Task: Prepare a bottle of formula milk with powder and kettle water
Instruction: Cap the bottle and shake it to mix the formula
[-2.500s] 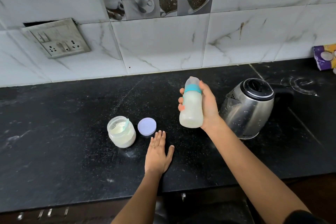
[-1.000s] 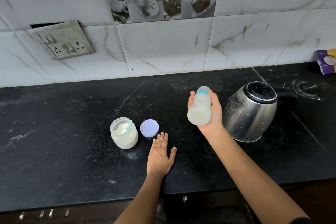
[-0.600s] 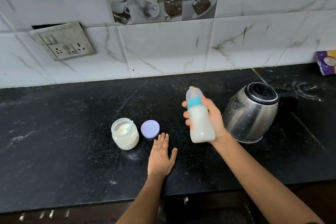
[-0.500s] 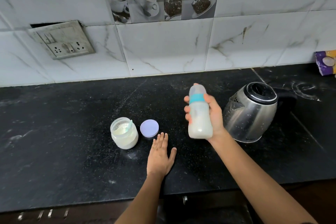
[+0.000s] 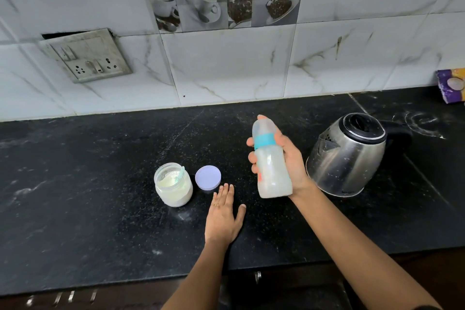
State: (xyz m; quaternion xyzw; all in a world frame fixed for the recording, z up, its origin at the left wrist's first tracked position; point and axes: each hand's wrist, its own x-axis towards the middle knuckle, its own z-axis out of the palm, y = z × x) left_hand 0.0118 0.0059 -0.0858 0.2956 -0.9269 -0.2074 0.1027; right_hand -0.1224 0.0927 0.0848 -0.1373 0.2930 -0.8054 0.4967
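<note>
My right hand [image 5: 292, 161] grips a capped baby bottle [image 5: 270, 158] with a teal ring, full of cloudy white milk, held nearly upright above the black counter [image 5: 88, 184]. Flat on the counter lies my left hand [image 5: 222, 216], fingers straight, holding nothing. An open glass jar of white powder [image 5: 173, 185] with a pale scoop inside stands to the left of that hand. Its lilac lid [image 5: 208, 177] lies beside the jar. A steel kettle [image 5: 347, 156] with a black lid stands just right of my right hand.
A tiled wall with a switch and socket plate [image 5: 85, 56] rises behind the counter. A purple packet [image 5: 451, 85] sits at the far right edge. Spilled powder dusts the counter near the jar. The counter's front edge runs along the bottom, with drawer handles below.
My right hand has swung the bottle up and down and tilted it, and it now stands nearly upright again. My left hand has stayed flat on the counter.
</note>
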